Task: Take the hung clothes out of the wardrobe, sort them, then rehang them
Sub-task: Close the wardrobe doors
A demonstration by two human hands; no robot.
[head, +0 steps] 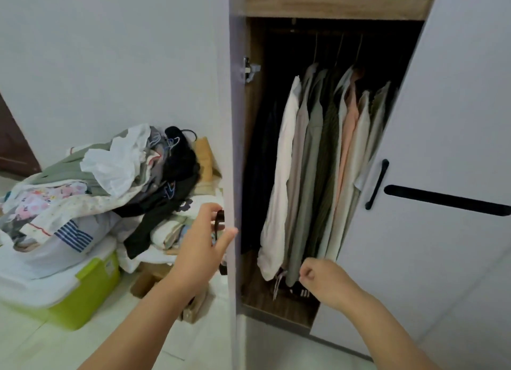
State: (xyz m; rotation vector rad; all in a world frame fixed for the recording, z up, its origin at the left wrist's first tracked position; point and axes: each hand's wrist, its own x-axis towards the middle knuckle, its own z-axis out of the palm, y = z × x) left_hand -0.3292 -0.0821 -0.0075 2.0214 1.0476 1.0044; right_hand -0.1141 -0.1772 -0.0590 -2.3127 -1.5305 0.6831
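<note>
From the head view, the wardrobe (334,3) stands open, its left door (233,148) edge-on. The left hand (203,242) is at that door's black handle (219,223), fingers curving round it; its grip looks to be grasping the handle, thumb stretched towards the door edge. The right hand (325,279) is a loose fist just below the shirt hems, clenched on nothing I can see. The shirts (320,159) hang in a row on the rail: white, beige, greens, peach. Left of the wardrobe, a heap of clothes (91,181) lies over a green bin (91,292) on the floor.
</note>
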